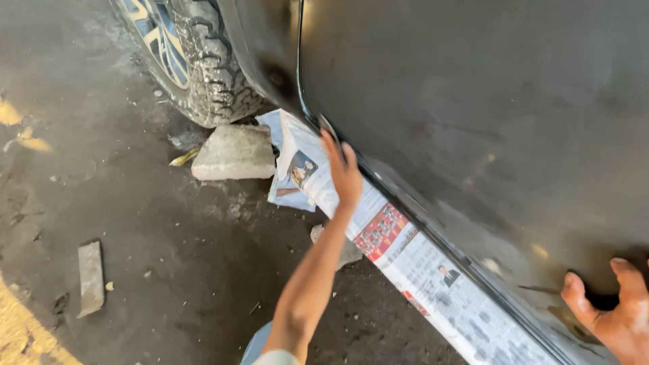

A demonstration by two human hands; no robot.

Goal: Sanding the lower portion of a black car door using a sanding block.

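Right hand (618,314) sits closest to the lens, down at four o'clock, fingers spread apart and pressed flat on the dark car door panel (487,115), clamped on nothing. Over to the left hand (343,174), reaching out near the centre of the view: fingers straight and held together, fingertips laid on the top edge of the newspaper (405,253), right where that paper meets the door's lower edge. It grips nothing, just presses. That newspaper strip runs along the bottom of the car body, from about eleven o'clock of the left hand down to five o'clock at the bottom edge of the view, with its far end hanging loose beside the stone block (233,152). The block lies on the ground at ten o'clock of the hand, just below the tyre (213,61), which fills the twelve o'clock corner. Way out at eight o'clock, a small flat slab (90,277) rests on the dusty concrete floor (169,270).
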